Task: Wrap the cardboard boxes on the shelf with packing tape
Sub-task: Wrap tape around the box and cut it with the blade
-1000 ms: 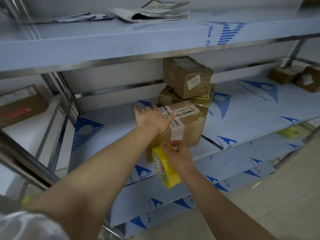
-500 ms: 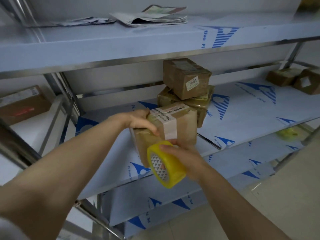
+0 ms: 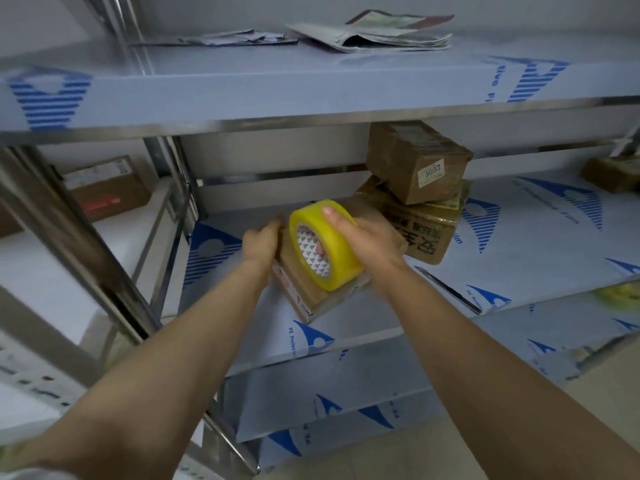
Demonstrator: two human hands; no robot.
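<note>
Nearest the viewer, two bare forearms are reaching up from the bottom edge toward the middle shelf (image 3: 540, 258), which is carrying a pale film printed with blue triangles. Just past the shelf's near edge, the cardboard box (image 3: 313, 296) is lying tilted, one corner pointing toward the viewer. The left hand (image 3: 261, 242) is gripping the box's left edge with curled fingers. The right hand (image 3: 369, 237) is holding the yellow tape roll (image 3: 341, 261) over the top of that box, with the thumb lying across the roll's outer face and a fingertip showing through the core. Behind it to the right, a larger printed box (image 3: 427, 237) is sitting flat, and a smaller labelled box (image 3: 412, 161) marked 3003 is resting askew on top of it. Farther right, another box (image 3: 609, 173) is sitting near the shelf's back. Far left, on a neighbouring rack, a red-marked box (image 3: 107, 192) is lying. Folded papers (image 3: 374, 36) are lying on the upper shelf (image 3: 311, 88).
</note>
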